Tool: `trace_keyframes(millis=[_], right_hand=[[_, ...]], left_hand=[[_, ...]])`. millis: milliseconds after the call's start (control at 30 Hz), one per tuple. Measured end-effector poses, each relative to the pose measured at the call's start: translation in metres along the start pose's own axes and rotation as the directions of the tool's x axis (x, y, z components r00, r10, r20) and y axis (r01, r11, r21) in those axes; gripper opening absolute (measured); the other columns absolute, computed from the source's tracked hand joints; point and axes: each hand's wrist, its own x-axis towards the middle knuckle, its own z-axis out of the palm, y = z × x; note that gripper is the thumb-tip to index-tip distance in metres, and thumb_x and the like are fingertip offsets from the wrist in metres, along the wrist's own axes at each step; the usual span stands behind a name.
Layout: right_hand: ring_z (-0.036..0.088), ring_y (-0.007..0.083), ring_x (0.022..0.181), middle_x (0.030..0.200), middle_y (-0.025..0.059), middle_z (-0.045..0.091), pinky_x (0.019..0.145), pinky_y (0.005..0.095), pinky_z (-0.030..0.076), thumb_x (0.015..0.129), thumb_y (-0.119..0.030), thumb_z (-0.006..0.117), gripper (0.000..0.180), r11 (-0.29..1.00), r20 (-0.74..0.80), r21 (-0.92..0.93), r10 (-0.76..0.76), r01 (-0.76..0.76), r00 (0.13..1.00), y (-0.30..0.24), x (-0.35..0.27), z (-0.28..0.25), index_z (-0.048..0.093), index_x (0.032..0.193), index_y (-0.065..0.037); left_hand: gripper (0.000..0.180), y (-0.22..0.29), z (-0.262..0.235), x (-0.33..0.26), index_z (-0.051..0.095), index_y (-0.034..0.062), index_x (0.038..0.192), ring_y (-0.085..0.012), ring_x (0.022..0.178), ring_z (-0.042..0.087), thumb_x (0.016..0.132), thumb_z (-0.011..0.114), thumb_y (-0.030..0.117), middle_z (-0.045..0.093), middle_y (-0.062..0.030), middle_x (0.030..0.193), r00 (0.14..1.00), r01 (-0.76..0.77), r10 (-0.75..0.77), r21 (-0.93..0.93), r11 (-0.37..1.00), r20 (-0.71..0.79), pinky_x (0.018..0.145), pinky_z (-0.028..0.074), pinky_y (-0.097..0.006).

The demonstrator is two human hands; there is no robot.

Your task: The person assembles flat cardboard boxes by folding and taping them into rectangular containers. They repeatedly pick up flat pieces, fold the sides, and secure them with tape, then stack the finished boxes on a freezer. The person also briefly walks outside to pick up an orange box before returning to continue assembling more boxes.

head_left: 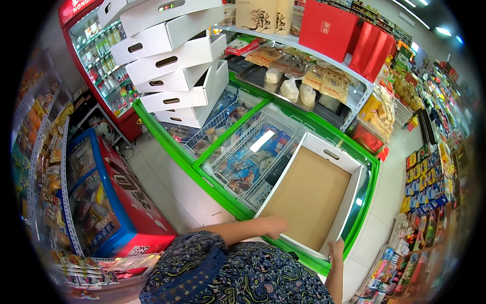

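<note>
The person wears a dark navy top [273, 271] covered in a dense paisley print of curling teardrop motifs, with pale, greenish and blue detailing. The left sleeve [190, 249] is short and loose, of matching fabric, with a plain blue openwork band [195, 277] beside it. Left hand [274, 226] and right hand [335, 250] are bare, as are both forearms [234, 232].

Box [311, 195] on freezer [195, 165], right of centre — stacked boxes [179, 76] on its other end, upper left, drinks fridge [104, 55] left of them
</note>
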Motion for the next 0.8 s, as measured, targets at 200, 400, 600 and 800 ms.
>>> trace_keyframes(millis=[200,400,600,800], right_hand=[[0.057,0.0172,0.061,0.082,0.0099,0.062,0.046,0.0316,0.042,0.067,0.004,0.057,0.038,0.991,0.107,0.132,-0.052,0.038,0.993,-0.037,-0.027,0.072,0.059,0.106,0.004],[0.06,0.022,0.086,0.095,0.0109,0.062,0.08,0.0323,0.048,0.066,0.006,0.049,0.046,0.978,0.243,0.115,-0.198,0.175,0.95,-0.091,-0.03,0.158,0.055,0.112,0.007],[0.058,0.023,0.088,0.099,0.0136,0.061,0.081,0.0329,0.047,0.067,0.005,0.048,0.048,0.891,0.437,0.047,-0.425,0.452,0.792,-0.116,-0.004,0.198,0.052,0.114,0.008],[0.056,0.0225,0.088,0.099,0.0153,0.062,0.084,0.0328,0.046,0.068,-0.001,0.052,0.049,0.856,0.606,-0.06,-0.377,0.513,0.7,-0.147,-0.006,0.24,0.05,0.116,0.01]], left_hand=[[0.073,-0.019,0.006,-0.167,0.046,0.0097,0.139,-0.0365,0.125,0.045,0.075,0.076,0.028,0.05,-0.0167,0.128,0.08,0.231,-0.419,-0.392,0.89,-0.904,0.108,0.032,-0.052],[0.098,-0.103,0.129,-0.216,0.019,0.0099,0.153,-0.0249,0.132,0.038,0.076,0.077,0.026,0.031,-0.0106,0.15,0.585,-0.635,-0.81,-0.612,-0.472,0.018,0.103,0.036,-0.045],[0.102,-0.099,0.233,-0.213,0.019,0.0155,0.154,-0.0246,0.136,0.032,0.071,0.077,0.022,0.033,-0.0098,0.149,0.544,-0.705,-0.837,-0.571,-0.42,-0.056,0.105,0.034,-0.046],[0.101,-0.077,0.224,-0.265,0.017,0.0168,0.155,-0.0289,0.132,0.038,0.07,0.072,0.015,0.035,-0.0126,0.147,0.454,-0.781,-0.89,-0.5,-0.374,-0.043,0.104,0.037,-0.043]])
